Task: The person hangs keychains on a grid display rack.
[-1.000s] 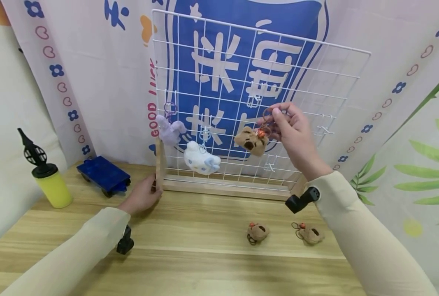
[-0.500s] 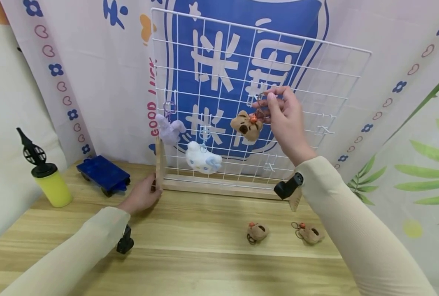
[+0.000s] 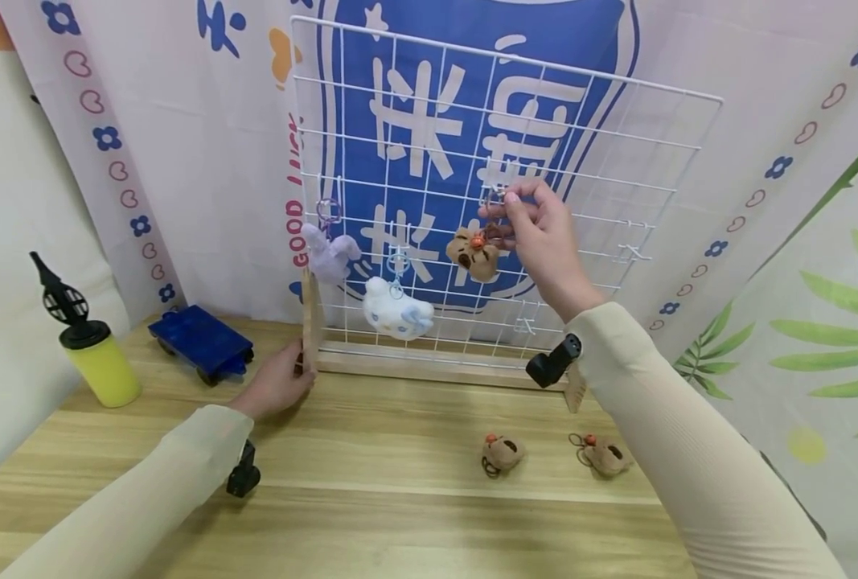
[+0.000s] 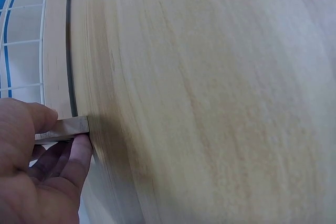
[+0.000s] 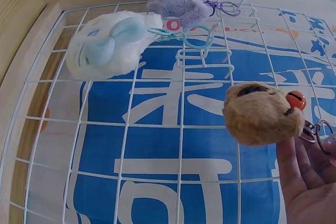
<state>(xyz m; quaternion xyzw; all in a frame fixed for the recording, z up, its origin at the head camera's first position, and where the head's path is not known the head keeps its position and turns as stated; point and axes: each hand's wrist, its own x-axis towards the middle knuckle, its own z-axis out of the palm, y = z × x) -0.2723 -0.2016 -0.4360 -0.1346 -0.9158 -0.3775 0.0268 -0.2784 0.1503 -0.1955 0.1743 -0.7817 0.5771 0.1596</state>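
Head: white plush (image 3: 397,310) on wire rack (image 3: 501,56)

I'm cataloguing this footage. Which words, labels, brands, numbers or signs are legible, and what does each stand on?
"GOOD LUCK": pink-red letters on the backdrop cloth, along the left edge of the wire grid.
Large white Chinese characters on the cloth's blue panel: partly covered by the brown plush charm and right hand; not safely readable.
Blue character, upper left of the cloth: unclear.
Nothing else legible.
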